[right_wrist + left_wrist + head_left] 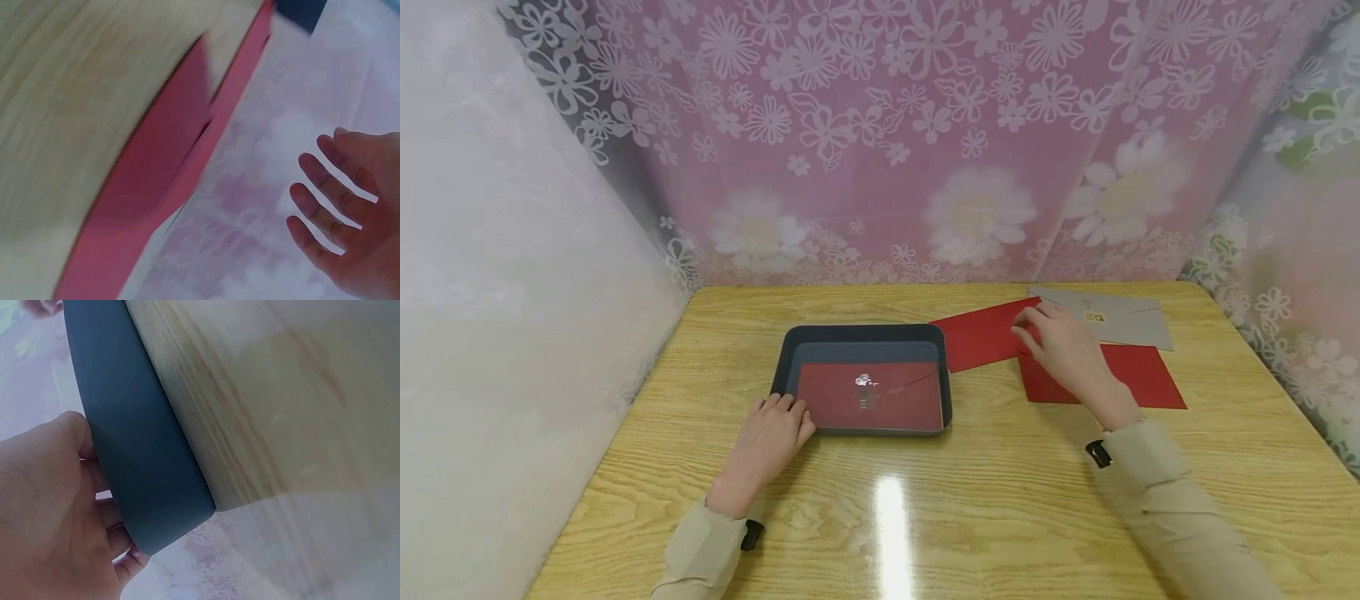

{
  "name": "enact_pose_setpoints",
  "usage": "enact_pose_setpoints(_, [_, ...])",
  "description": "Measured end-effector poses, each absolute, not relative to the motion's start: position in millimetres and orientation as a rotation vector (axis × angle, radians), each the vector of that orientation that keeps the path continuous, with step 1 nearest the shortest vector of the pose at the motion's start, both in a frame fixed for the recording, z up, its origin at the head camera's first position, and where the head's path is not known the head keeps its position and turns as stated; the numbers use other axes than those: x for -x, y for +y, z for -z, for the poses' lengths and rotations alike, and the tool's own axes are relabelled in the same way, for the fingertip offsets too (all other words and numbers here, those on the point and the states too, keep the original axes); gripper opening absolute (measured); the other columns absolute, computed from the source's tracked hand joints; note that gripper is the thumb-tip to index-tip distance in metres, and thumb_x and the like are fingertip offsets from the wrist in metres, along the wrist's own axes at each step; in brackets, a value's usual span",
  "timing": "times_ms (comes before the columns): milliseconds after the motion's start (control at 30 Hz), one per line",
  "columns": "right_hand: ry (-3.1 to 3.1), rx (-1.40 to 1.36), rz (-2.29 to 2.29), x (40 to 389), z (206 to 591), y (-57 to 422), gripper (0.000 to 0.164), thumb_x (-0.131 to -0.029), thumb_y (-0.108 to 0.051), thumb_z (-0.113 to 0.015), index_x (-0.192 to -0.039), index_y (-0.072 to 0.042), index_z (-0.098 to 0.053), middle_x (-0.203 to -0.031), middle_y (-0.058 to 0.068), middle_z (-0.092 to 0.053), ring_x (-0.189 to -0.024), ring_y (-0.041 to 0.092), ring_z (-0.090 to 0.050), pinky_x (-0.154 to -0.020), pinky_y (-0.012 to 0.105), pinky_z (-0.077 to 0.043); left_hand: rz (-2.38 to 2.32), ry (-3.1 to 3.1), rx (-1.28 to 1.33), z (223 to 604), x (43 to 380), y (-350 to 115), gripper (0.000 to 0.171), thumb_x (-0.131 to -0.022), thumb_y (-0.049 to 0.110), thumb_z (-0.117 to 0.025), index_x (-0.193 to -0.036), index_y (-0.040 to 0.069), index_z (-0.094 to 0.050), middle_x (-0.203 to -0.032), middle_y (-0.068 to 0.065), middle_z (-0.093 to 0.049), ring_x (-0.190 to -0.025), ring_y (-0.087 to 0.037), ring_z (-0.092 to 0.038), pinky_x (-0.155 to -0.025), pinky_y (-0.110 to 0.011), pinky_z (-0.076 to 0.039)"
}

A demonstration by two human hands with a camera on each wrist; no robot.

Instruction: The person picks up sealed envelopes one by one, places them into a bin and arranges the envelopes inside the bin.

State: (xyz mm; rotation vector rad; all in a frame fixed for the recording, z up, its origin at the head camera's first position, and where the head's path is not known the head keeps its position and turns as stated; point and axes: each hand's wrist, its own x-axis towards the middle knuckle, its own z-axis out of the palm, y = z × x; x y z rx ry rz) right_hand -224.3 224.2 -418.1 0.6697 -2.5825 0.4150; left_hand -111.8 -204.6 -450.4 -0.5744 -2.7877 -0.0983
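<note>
A dark blue-grey tray (865,333) stands on the table, with a dark red envelope (827,396) lying inside it. My left hand (771,433) holds the tray's near left corner, fingers at the rim; the tray's outer wall (131,425) fills much of the left wrist view. Over the loose envelopes to the right hovers my right hand (1071,354), its fingers relaxed and nothing between them. Below it are a slanted red envelope (977,333), whose left end meets the tray's right side, and another red envelope (1138,375).
Behind the red envelopes lies a grey envelope (1127,317) with a small gold mark. Wood-grain table (1000,500) surrounds the items. A pink flowered curtain (880,167) hangs behind the far edge, and a pale sheet (535,292) covers the left side.
</note>
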Motion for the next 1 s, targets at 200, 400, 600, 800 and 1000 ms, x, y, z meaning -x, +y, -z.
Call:
enact_pose_setpoints(200, [-2.744,-0.517,-0.395,228,426,269,0.015,-0.093,-0.014,-0.073,-0.104,-0.003,-0.069,-0.097,0.017,-0.068,-0.084,0.033,-0.06,-0.063,0.044,-0.05,0.096,-2.79,0.571,451,111,-205,0.037,-0.1,0.013,-0.058,-0.068,0.015,-0.04,-0.066,0.001,-0.036,-0.064,-0.019,-0.029,-0.067,-0.032,-0.023])
enact_pose_setpoints(400, [-2.907,-0.485,-0.344,235,433,300,0.022,-0.093,-0.013,-0.072,-0.109,0.001,-0.069,-0.105,0.023,-0.066,-0.096,0.042,-0.06,-0.075,0.052,-0.051,0.096,-2.805,0.57,452,112,-206,0.036,-0.1,0.014,-0.057,-0.068,0.015,-0.04,-0.066,0.001,-0.036,-0.065,-0.019,-0.028,-0.068,-0.033,-0.023])
enact_pose_setpoints(600, [-3.029,-0.534,-0.283,239,439,318,0.034,-0.086,-0.012,-0.079,-0.112,0.007,-0.068,-0.107,0.028,-0.067,-0.093,0.044,-0.063,-0.079,0.055,-0.051,0.091,-2.81,0.57,452,113,-206,0.036,-0.101,0.015,-0.056,-0.068,0.015,-0.04,-0.066,0.001,-0.037,-0.064,-0.02,-0.03,-0.068,-0.033,-0.023])
enact_pose_setpoints(800, [-3.109,-0.522,-0.268,238,443,323,0.039,-0.085,-0.012,-0.08,-0.115,0.008,-0.066,-0.11,0.031,-0.061,-0.096,0.047,-0.06,-0.082,0.057,-0.051,0.086,-2.803,0.572,451,113,-206,0.036,-0.1,0.015,-0.056,-0.068,0.015,-0.04,-0.066,0.001,-0.037,-0.064,-0.02,-0.031,-0.067,-0.032,-0.023])
enact_pose_setpoints(1000, [-3.152,-0.483,-0.297,240,444,324,0.042,-0.087,-0.015,-0.079,-0.118,0.008,-0.064,-0.114,0.033,-0.057,-0.101,0.05,-0.055,-0.082,0.06,-0.049,0.093,-2.803,0.574,450,113,-206,0.037,-0.1,0.014,-0.058,-0.068,0.016,-0.04,-0.066,0.001,-0.037,-0.064,-0.019,-0.029,-0.067,-0.032,-0.023])
